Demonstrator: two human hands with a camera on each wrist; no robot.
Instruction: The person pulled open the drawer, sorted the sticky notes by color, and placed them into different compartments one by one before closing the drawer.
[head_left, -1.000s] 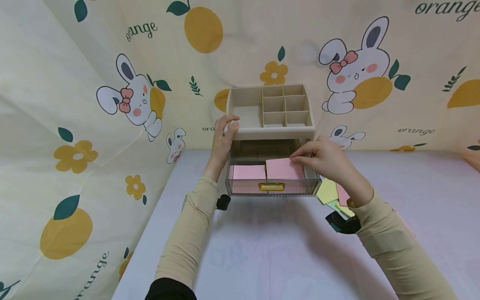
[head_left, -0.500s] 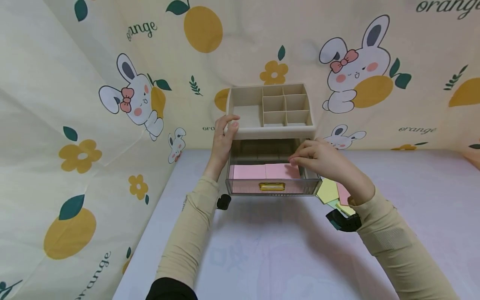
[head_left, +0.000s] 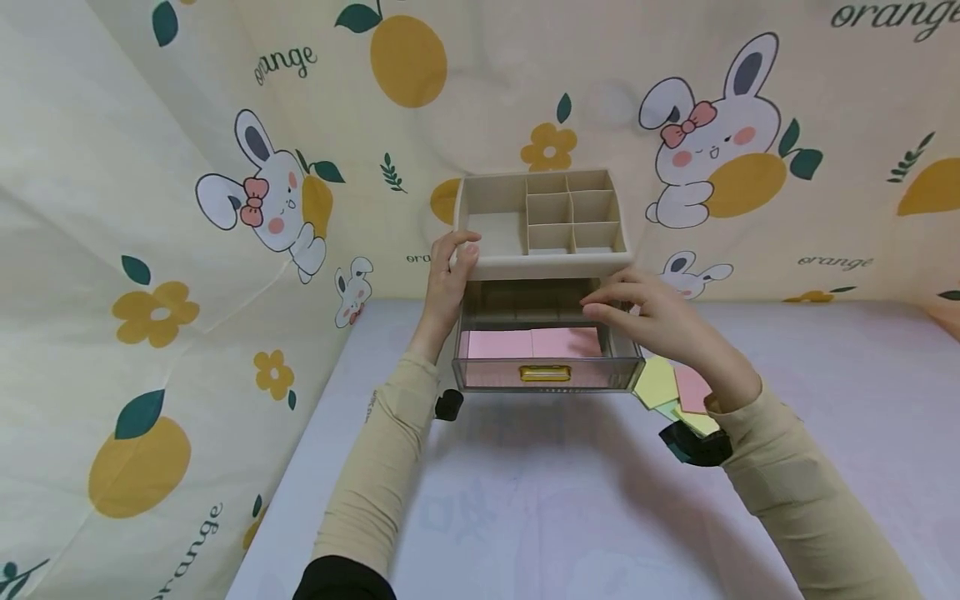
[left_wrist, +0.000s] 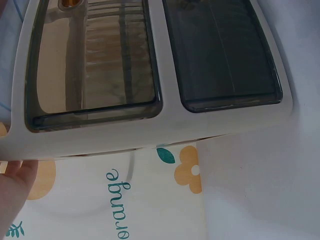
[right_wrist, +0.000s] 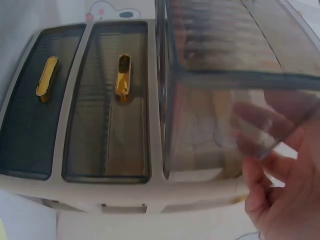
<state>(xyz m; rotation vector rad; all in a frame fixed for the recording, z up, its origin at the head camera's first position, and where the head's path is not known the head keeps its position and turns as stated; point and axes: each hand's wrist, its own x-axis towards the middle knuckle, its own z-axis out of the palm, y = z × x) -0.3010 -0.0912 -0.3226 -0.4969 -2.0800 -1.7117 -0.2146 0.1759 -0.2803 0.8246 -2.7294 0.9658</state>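
A cream desk organizer (head_left: 547, 267) stands against the backdrop with its clear top drawer (head_left: 480, 372) pulled out. Two pink stacks of paper notes, left (head_left: 498, 343) and right (head_left: 565, 342), lie side by side in that drawer. My left hand (head_left: 448, 279) grips the organizer's upper left edge; only part of the hand shows in the left wrist view. Over the drawer's right side hovers my right hand (head_left: 648, 315), fingers loosely bent with nothing between them. The right wrist view has this hand (right_wrist: 292, 172) at the drawer's clear side wall, some fingers seen through it.
Loose yellow (head_left: 655, 383), pink (head_left: 692, 388) and green notes lie on the table right of the drawer, partly behind my right wrist. Divided compartments (head_left: 573, 210) top the organizer. Below, two shut drawers carry gold handles (right_wrist: 123, 77). A printed backdrop rises behind.
The right pink stack has gone down flat beside the left one. My right hand has let go of it and lifted slightly up and right. The left hand stays put.
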